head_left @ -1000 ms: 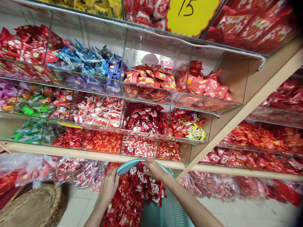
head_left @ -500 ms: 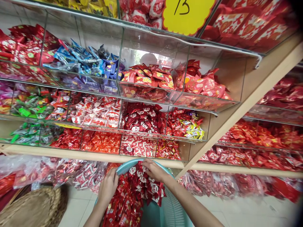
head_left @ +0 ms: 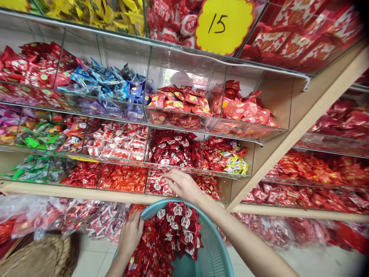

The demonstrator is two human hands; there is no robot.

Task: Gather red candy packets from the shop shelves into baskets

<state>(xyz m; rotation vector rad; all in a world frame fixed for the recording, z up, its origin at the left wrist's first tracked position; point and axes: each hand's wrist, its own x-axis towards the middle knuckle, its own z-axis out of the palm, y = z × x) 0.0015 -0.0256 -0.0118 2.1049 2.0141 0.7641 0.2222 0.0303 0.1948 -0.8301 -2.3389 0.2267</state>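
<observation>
A teal plastic basket (head_left: 220, 234) stands below the shelves. Inside it, dark red candy packets (head_left: 178, 231) with white print lie beside brighter red candy packets (head_left: 152, 252). At the basket's left rim, my left hand (head_left: 131, 232) has its fingers wrapped over the edge. My right hand (head_left: 184, 186) is above the far rim, in front of the lowest shelf bin holding red and white candies (head_left: 157, 182). Its fingers stretch to the left with nothing visible in them. Just above it, a clear bin holds dark red packets (head_left: 173, 148) like those in the basket.
Clear dividers split the shelves into bins of wrapped candies. A yellow price tag (head_left: 225, 25) reading 15 hangs above. A slanting wooden post (head_left: 300, 123) stands to the right. Bagged candies (head_left: 108, 219) lie under the shelf, and a woven basket (head_left: 37, 256) sits at lower left.
My right hand has risen from the dark red packets in the basket to the lowest shelf bin. My left hand stays at the rim. The view has tilted slightly upward.
</observation>
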